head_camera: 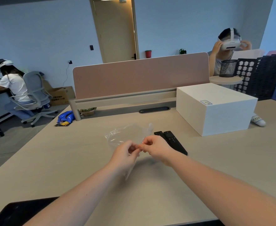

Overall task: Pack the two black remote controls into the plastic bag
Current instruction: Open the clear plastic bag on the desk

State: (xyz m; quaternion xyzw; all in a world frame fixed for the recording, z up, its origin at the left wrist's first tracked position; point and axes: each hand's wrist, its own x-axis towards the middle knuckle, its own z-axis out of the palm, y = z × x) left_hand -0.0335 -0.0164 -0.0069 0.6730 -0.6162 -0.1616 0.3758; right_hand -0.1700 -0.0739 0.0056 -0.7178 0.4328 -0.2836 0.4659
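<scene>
A clear plastic bag (125, 134) hangs just above the middle of the table. My left hand (125, 152) and my right hand (155, 148) both pinch its near edge, fingertips almost touching. Two black remote controls (174, 141) lie side by side on the table just right of the bag. My right hand covers the near end of the left one. Neither remote is in the bag.
A large white box (215, 108) stands at the right, behind the remotes. A pink divider panel (140, 75) runs along the table's far edge. A blue snack packet (65, 117) lies far left. Two people with headsets sit beyond the table. A dark object (20, 211) lies at the near left edge.
</scene>
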